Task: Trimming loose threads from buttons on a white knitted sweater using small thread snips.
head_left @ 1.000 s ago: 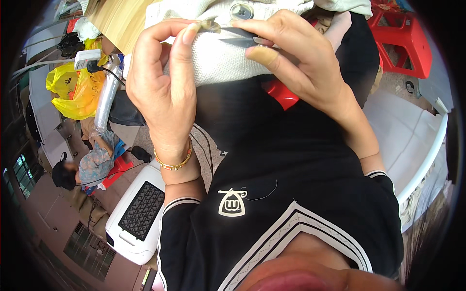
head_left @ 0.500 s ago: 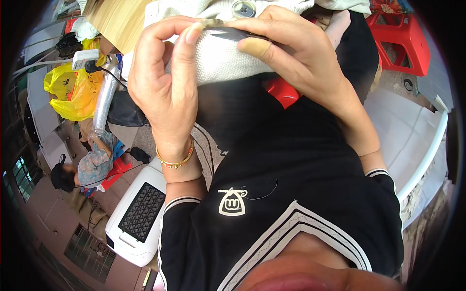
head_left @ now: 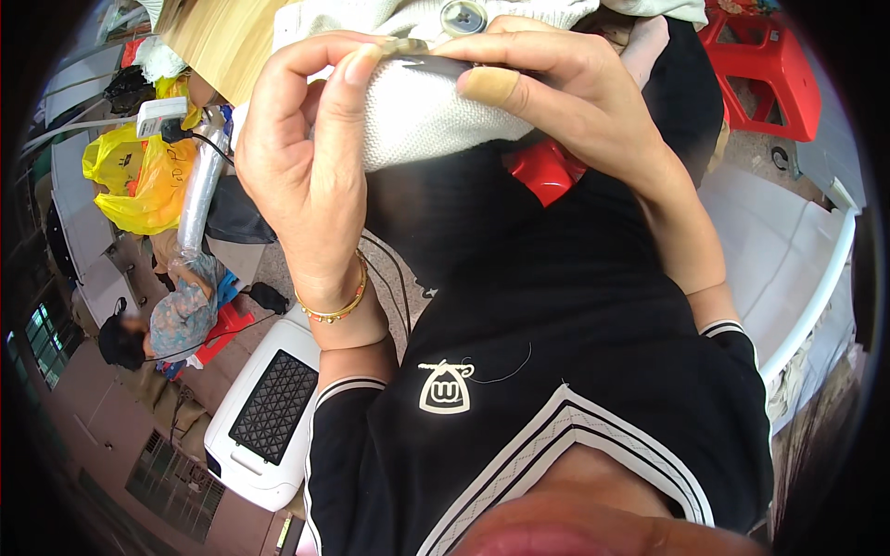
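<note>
A cream knit garment (head_left: 431, 116) lies across my lap at the top of the view. Between the thumb and forefinger of my left hand (head_left: 311, 139) is a greyish button (head_left: 405, 44), seen edge-on. My right hand (head_left: 579, 102), with a tan cover on its thumb, grips small dark thread snips (head_left: 443, 64). Their blades point left and lie just below the pinched button; the handle is mostly hidden by my fingers. Another grey button (head_left: 464, 17) sits on the knit just beyond the snips.
A wooden tabletop (head_left: 209, 42) is at the far left, near a yellow plastic bag (head_left: 139, 176) and a white power adapter (head_left: 160, 116). A white box-shaped appliance (head_left: 264, 412) stands at lower left. Red stools (head_left: 765, 69) are around; another person (head_left: 181, 320) sits at left.
My left hand has shifted slightly left with the button. My right hand has edged a little lower, and less of the snips' blades shows.
</note>
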Available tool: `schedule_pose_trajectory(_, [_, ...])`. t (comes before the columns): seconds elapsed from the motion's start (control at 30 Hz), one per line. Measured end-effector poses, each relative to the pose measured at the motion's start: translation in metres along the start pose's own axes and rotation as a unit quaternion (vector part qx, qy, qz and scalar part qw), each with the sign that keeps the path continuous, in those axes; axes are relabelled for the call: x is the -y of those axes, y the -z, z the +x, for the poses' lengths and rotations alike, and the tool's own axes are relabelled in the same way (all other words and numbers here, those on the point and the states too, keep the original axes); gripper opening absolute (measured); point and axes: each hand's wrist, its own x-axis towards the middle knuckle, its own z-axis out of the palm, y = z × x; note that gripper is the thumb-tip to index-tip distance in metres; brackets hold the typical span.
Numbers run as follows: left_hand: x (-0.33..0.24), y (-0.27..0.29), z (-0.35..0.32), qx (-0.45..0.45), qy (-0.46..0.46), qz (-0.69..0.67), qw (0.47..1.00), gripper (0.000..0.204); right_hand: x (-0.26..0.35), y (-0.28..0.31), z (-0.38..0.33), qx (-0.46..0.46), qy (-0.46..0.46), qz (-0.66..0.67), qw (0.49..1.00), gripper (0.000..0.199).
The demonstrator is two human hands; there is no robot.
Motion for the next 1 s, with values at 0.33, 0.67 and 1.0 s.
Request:
schedule_pose_trajectory(0.33, [0.000, -0.002, 0.000, 0.000, 0.005, -0.029, 1.000, 0.010, 0.000, 0.006, -0.003, 0.035, -0.057, -0.015, 0.998, 0.028])
schedule_pose_trajectory(0.67, [0.000, -0.003, 0.000, -0.005, 0.011, -0.042, 0.999, 0.010, -0.008, 0.004, -0.003, 0.018, -0.039, 0.023, 0.999, 0.025])
schedule_pose_trajectory(1.0, [0.002, -0.004, 0.000, -0.012, 0.011, -0.036, 0.999, 0.011, 0.011, 0.002, 0.003, 0.027, -0.095, 0.171, 0.980, 0.030])
